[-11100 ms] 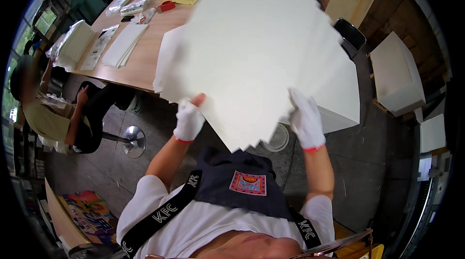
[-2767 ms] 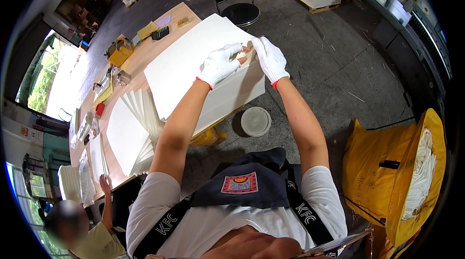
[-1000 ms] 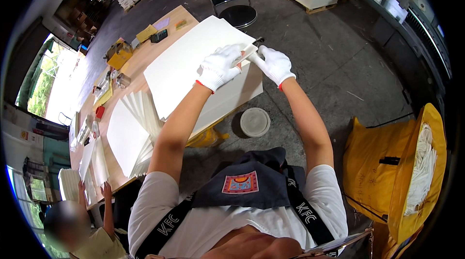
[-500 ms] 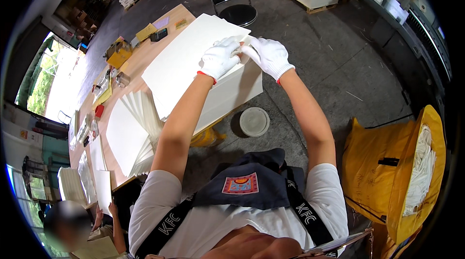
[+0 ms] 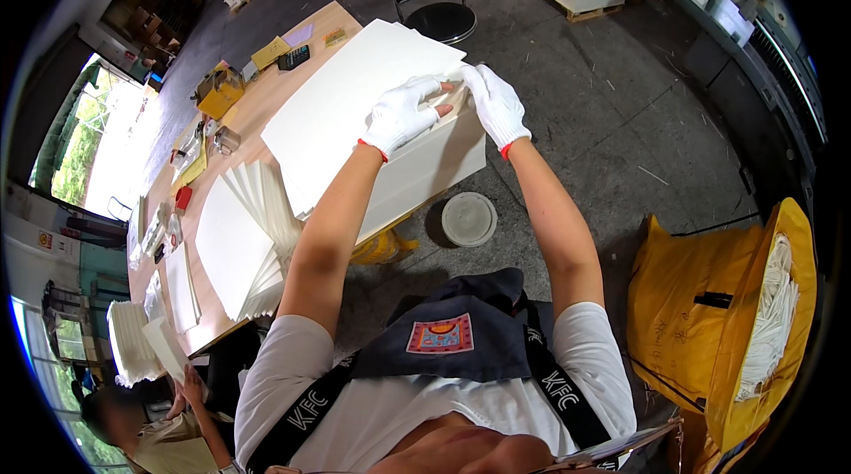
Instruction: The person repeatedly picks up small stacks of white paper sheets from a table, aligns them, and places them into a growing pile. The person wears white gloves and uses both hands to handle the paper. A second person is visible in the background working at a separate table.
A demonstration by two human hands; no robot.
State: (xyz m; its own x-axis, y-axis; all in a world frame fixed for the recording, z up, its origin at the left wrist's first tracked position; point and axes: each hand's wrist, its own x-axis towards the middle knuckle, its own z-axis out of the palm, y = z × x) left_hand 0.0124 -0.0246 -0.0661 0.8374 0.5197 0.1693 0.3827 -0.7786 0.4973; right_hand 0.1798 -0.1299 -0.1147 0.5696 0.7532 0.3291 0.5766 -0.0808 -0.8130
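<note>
A tall stack of large white paper sheets [image 5: 346, 93] stands at the table's right side. My left hand [image 5: 401, 117], in a white glove with bare thumb and fingertip, rests at the stack's near right edge. Its thumb and forefinger are spread apart over the sheets. My right hand [image 5: 496, 107], gloved in white with a red cuff, is closed around the sheets at the stack's right corner. Its fingertips are partly hidden there. Left of the stack lies a fanned pile of white sheets [image 5: 232, 248].
The wooden table [image 5: 324, 26] also carries a calculator [image 5: 293, 57], a yellow box [image 5: 220, 94] and a metal cup [image 5: 227, 141]. Nearby stand a black chair [image 5: 441, 22], a lidded bucket [image 5: 468, 219] and a yellow sack of paper strips [image 5: 687, 297]. A co-worker [image 5: 168, 434] sits lower left, holding a white sheet.
My hands have drawn apart at the corner. My left thumb and forefinger have spread; my right hand has turned more upright along the edge. The co-worker's sheet has tilted and shifted left.
</note>
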